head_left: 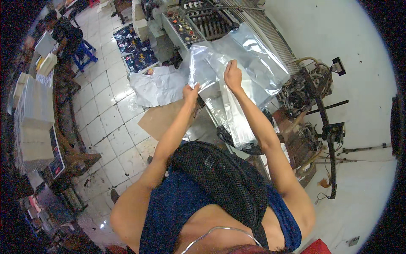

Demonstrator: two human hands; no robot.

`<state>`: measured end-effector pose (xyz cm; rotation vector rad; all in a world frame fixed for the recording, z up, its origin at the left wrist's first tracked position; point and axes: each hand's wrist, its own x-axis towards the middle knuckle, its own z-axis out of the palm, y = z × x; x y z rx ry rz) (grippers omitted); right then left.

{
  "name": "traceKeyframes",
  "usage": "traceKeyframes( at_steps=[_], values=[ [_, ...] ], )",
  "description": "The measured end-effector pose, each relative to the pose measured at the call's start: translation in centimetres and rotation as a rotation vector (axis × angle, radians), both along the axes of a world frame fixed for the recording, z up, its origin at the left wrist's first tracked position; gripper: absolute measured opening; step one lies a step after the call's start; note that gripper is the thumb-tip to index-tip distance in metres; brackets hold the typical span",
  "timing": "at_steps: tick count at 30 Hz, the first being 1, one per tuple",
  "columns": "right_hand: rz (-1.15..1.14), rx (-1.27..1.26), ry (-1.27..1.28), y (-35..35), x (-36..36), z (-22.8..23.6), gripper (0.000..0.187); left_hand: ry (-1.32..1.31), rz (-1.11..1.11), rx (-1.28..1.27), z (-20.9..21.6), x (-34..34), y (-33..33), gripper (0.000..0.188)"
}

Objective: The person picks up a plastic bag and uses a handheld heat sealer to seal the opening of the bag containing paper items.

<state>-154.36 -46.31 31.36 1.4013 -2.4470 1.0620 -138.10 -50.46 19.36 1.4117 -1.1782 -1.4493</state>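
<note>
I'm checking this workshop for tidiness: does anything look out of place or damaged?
Yes: the white sheet left of the left hand looks crumpled, and the brown sheet nearer the person lies askew to the floor tiles.

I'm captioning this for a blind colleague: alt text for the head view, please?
Seen from above, the left grip and right grip hold shiny, see-through film near a control panel. At upper left, another person is beside a blue stool on a tiled floor.
</note>
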Motion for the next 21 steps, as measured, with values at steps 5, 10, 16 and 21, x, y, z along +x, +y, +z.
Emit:
traceKeyframes(
  at_steps=[5,10,16,21],
  values=[
    [0.098,-0.015,0.155,1.1,-3.0,1.8,0.019,-0.313,-0.060,-0.945,11.3,-1.3,-0.1,0.109],
    [0.339,0.057,0.308,2.6,-2.6,7.6,0.037,-0.594,-0.063,-1.318,17.9,-6.4,-5.2,0.100],
    [0.059,0.153,0.310,7.3,-8.4,10.5,0.070,-0.735,-0.848,-1.268,24.1,-10.6,-13.4,0.017],
    [-0.165,0.189,0.116,11.5,-16.0,13.6,0.020,-0.884,-0.822,-1.352,29.1,-14.5,-12.6,0.017]
  ],
)
